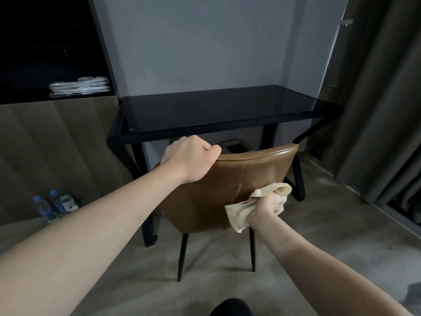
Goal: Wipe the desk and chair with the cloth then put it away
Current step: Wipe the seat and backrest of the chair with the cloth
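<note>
Nearest the camera, two bare forearms reach forward over a dull grey floor, the hands well apart. The right hand (265,207) is curled round a cream cloth (241,213), bunching it against the lower right of the chair's back. The cloth looks thin, soft and light; it crumples into folds and a loose corner hangs below the fist. Gathered in the palm like this it should hold easily, though a trailing flap could drag or slip out if the grip loosens.

The left hand (190,157) is clamped over the top edge of the chair (227,179) at its left corner, fingers hooked over the far side, seemingly steadying it. The chair back is a curved shell in smooth tan leather or a leather-like material, with a stitched seam down the middle and piping along the top; it shines faintly and will probably let the cloth glide. Thin black tapered legs carry it, so it is likely light enough to tip if pushed hard, and the top edge is the sensible place to hold.

Beyond stands the desk (216,115), a black frame with a dark glossy top, hard and flat, against a grey wall. At the left, two water bottles (53,205) stand on the floor by wood panelling, and wrapped white packets (79,86) lie on a dark shelf. Heavy curtains (376,99) hang at the right.
</note>
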`<action>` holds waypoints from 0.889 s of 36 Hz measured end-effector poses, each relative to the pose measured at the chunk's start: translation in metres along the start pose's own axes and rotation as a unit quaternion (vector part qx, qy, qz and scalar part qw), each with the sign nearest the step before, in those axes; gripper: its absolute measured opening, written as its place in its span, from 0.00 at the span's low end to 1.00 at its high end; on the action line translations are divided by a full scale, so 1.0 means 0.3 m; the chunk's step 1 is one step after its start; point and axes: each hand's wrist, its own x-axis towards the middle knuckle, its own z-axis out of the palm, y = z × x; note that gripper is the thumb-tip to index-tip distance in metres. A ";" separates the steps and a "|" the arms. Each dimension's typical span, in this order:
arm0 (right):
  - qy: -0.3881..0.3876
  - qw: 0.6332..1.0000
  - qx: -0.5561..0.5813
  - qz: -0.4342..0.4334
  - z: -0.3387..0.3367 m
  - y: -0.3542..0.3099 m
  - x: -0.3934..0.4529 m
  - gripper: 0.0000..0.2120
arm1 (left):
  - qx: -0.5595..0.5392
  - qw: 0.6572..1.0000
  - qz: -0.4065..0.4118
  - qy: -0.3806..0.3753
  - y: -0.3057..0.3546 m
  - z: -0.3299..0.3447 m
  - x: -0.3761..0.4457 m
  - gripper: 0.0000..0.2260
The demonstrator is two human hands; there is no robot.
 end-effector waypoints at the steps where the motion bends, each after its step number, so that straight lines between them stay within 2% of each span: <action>1: 0.032 0.999 0.025 -0.008 0.009 -0.004 0.056 0.14 | 0.002 1.000 0.003 0.002 -0.004 0.003 0.003 0.24; 3: 0.045 0.998 0.050 0.015 -0.010 0.017 0.206 0.30 | 0.010 1.000 0.006 0.005 -0.009 0.007 0.011 0.23; 6: 0.028 0.995 0.073 0.065 -0.051 0.075 0.368 0.36 | 0.012 1.000 0.009 0.006 -0.010 0.014 0.020 0.22; 8: 0.014 0.994 0.062 0.092 -0.053 0.062 0.345 0.34 | 0.014 1.000 0.015 0.012 -0.012 0.017 0.025 0.22; 11: 0.035 0.990 0.048 0.125 -0.024 0.040 0.279 0.25 | 0.016 0.999 0.023 0.018 -0.017 0.017 0.029 0.24; 14: 0.042 0.992 0.056 0.107 -0.021 0.066 0.299 0.24 | 0.015 0.999 0.026 0.018 -0.013 0.014 0.025 0.24; 17: 0.042 0.996 0.020 0.080 0.013 0.057 0.151 0.13 | 0.012 1.000 0.023 0.017 -0.006 0.011 0.022 0.23; 21: 0.064 0.995 -0.021 0.073 0.043 0.119 0.004 0.13 | -0.002 1.000 0.012 0.011 -0.005 0.005 0.011 0.23; 24: 0.022 0.994 -0.028 0.103 0.080 0.199 -0.011 0.26 | -0.008 1.000 0.006 0.007 0.003 -0.002 0.002 0.24; 28: -0.022 0.985 0.067 0.156 0.109 0.189 -0.162 0.19 | -0.003 1.000 -0.011 0.011 0.010 -0.011 -0.006 0.23; 32: -0.037 0.986 0.048 0.154 0.113 0.185 -0.121 0.21 | -0.003 1.000 -0.011 0.004 0.013 -0.010 -0.006 0.23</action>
